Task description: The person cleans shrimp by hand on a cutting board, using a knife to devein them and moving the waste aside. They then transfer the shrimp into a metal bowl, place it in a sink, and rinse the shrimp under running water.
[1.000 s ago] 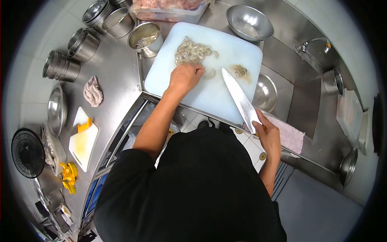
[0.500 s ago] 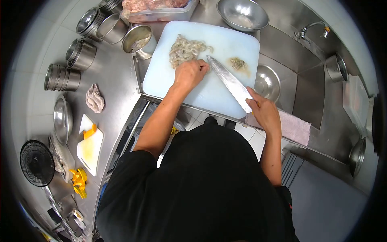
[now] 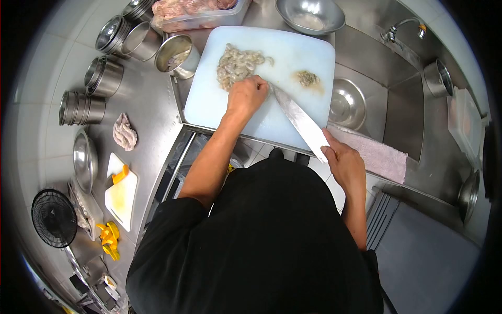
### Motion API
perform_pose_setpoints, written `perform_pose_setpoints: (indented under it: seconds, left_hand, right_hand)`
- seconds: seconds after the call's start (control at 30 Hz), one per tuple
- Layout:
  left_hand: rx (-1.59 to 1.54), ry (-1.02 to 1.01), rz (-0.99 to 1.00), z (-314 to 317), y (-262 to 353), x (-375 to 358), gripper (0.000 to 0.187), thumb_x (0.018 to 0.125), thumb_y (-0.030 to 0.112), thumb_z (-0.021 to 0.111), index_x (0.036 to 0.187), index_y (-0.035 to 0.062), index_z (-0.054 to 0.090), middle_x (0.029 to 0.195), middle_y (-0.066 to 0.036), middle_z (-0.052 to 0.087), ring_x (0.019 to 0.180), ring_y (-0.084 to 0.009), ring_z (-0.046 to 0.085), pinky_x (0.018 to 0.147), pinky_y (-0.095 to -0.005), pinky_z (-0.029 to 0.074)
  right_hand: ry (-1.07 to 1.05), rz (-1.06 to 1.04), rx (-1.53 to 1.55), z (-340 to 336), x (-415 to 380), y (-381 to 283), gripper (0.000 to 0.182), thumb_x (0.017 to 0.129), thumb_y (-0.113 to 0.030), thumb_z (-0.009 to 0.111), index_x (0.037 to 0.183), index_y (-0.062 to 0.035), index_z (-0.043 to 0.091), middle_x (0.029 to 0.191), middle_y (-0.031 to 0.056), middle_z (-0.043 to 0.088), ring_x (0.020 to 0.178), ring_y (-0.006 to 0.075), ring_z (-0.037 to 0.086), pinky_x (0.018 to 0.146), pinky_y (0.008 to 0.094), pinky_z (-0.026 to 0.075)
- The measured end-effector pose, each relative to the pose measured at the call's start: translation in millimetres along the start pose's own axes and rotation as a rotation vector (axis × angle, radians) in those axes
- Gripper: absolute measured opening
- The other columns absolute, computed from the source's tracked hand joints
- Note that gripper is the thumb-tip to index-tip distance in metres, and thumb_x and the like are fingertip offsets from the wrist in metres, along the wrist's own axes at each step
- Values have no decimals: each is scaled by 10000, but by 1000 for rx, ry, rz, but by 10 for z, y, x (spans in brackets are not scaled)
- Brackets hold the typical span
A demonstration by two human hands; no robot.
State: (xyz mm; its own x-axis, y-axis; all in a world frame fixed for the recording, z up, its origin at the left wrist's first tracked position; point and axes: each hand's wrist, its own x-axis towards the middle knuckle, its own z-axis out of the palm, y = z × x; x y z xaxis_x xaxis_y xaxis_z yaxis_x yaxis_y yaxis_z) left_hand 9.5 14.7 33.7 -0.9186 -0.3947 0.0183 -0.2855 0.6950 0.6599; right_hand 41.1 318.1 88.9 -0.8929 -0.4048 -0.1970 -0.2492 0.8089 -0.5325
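My right hand (image 3: 343,159) is wrapped round the handle of a large knife (image 3: 300,120). The blade points up and left across the white cutting board (image 3: 209,107), its tip close to my left hand (image 3: 248,95). The fingers of my left hand are pressed together just below a pile of peeled shrimp (image 3: 238,64); whatever they pinch is too small and hidden to make out. A small heap of dark scraps (image 3: 307,79) lies on the right part of the board.
A metal pot (image 3: 178,55) stands left of the board, a meat tub (image 3: 198,20) and steel bowl (image 3: 310,15) behind it. Right is a sink (image 3: 366,83) with a bowl; a pink towel (image 3: 371,153) lies on its front edge. A small board (image 3: 121,196) lies left.
My right hand and the knife have moved a little down and toward me, and the tip is lower beside my left hand. The whole view has shifted slightly.
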Motion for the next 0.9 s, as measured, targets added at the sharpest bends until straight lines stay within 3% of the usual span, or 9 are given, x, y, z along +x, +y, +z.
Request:
perform_pose_setpoints:
  seconds: [0.37,0.47,0.57,0.9]
  left_hand:
    - [-8,-78,-61,-17,-6,88,179,876,205,646,919,62,746,857,-198,738,848,-391,716,819,-456,559]
    - [33,-94,-8,-16,-40,124,200,891,184,665,984,19,729,709,-96,727,600,-181,689,637,-337,556]
    - [-18,-108,-73,-23,-15,137,188,872,193,671,1008,81,737,854,-183,745,865,-375,721,838,-450,555]
    - [90,-131,-1,-110,106,75,221,900,199,660,1078,81,717,985,-183,749,952,-363,709,874,-446,547]
  right_hand:
    - [-38,-7,34,-54,-277,33,390,975,-286,630,1357,-214,664,1010,204,720,935,400,680,832,474,519]
    - [-25,9,2,-116,-275,43,390,976,-284,627,1359,-216,663,997,207,718,936,400,679,828,479,518]
    - [3,39,6,-101,-195,10,389,979,-278,622,1361,-218,662,992,206,717,941,401,676,829,482,517]
    - [47,15,-44,-108,-67,-77,395,980,-298,622,1369,-238,657,947,187,710,916,395,667,816,484,513]
